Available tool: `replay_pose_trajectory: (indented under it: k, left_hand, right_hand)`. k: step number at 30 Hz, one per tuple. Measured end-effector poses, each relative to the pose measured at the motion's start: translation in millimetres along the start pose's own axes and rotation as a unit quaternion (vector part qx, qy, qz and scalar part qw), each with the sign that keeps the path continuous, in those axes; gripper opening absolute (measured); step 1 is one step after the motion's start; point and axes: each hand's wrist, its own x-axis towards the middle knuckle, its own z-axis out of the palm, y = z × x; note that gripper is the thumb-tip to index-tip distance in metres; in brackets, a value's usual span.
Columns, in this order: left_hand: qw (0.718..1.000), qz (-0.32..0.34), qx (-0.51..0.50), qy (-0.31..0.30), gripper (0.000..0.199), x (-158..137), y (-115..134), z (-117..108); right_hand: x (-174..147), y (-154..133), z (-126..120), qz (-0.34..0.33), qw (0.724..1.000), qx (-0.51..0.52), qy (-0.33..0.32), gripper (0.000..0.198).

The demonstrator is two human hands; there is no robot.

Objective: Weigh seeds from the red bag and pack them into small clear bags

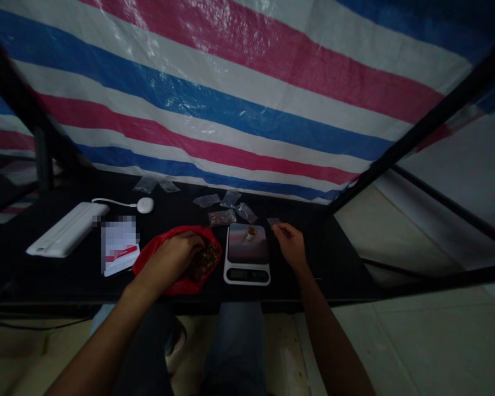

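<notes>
My left hand (181, 250) reaches into a red bag (150, 253), its fingers curled down among small brown pieces (206, 259). What those fingertips pinch is hidden. Right of the bag lies a white kitchen scale (246, 276) with a dark plate. A small pale cup-like thing with brown matter (251, 233) rests on that plate. Beyond the scale's right side, my right hand (289, 242) pinches a small clear plastic bag (273, 221) near the tabletop. Behind the scale is a clear bag filled with brown pieces (221, 218).
Several clear plastic bags (208, 201) are scattered along the back of the black table (334, 264). On the left are a long white device (68, 230), a round white piece on a cable (145, 205), and a white box with red marking (119, 253). A striped sheet (214, 104) hangs behind.
</notes>
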Motion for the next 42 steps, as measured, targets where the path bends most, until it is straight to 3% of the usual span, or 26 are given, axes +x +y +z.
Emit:
replay_pose_trajectory:
  k: [7,12,17,21,27,42]
  left_hand:
    - [0.998,0.023,-0.052,0.003,0.029,8.0,7.5,-12.5]
    - [0.989,0.112,-0.083,0.040,0.021,40.7,33.9,-20.1]
    - [0.973,0.185,-0.124,0.056,0.020,83.9,70.5,-7.1]
    - [0.973,0.198,-0.109,0.045,0.020,105.1,87.7,10.7]
    - [0.976,0.197,-0.083,0.030,0.025,110.4,87.3,25.6]
    - [0.977,0.206,-0.048,0.003,0.023,113.5,77.3,28.2]
  right_hand:
    - [-23.5,21.4,8.3,0.002,0.999,0.004,0.054,0.032]
    - [-24.3,21.4,8.7,-0.009,0.999,0.004,0.053,0.030]
    - [-24.1,22.7,7.0,-0.015,0.998,0.001,0.054,0.033]
    - [-25.8,23.2,3.6,-0.013,0.998,-0.003,0.059,0.033]
    - [-26.3,25.2,2.9,-0.008,0.998,0.002,0.057,0.032]
    - [-27.5,26.1,5.1,-0.054,0.997,-0.023,0.058,0.025]
